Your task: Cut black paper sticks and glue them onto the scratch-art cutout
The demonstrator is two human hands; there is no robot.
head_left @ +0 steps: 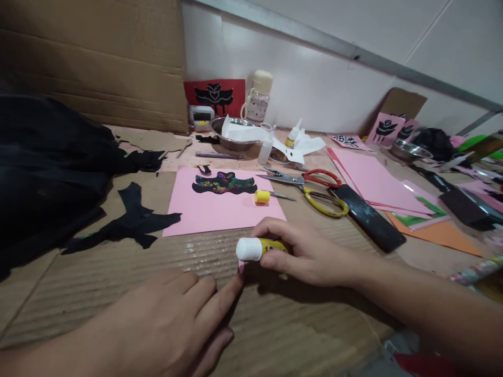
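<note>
My right hand (294, 248) is wrapped round a glue stick (249, 249) with a yellow body and a white end pointing left. Just under that end is a small pink paper strip (241, 266). My left hand (168, 314) lies low on the cardboard, fingers stretched, its index fingertip on the strip. Beyond both hands lies a pink sheet (204, 217) bearing a black wavy cutout (223, 183) with colourful glitter. The yellow cap (262, 197) lies on the sheet's right part.
Scissors (314, 191) with red and yellow handles lie beside a black phone-like slab (367, 217). Black scraps (137, 220) are at left, next to a large black bundle (47, 173). Behind stand a metal bowl (231, 139) and a cream-lidded bottle (259, 97). Pink sheets (389, 175) lie right.
</note>
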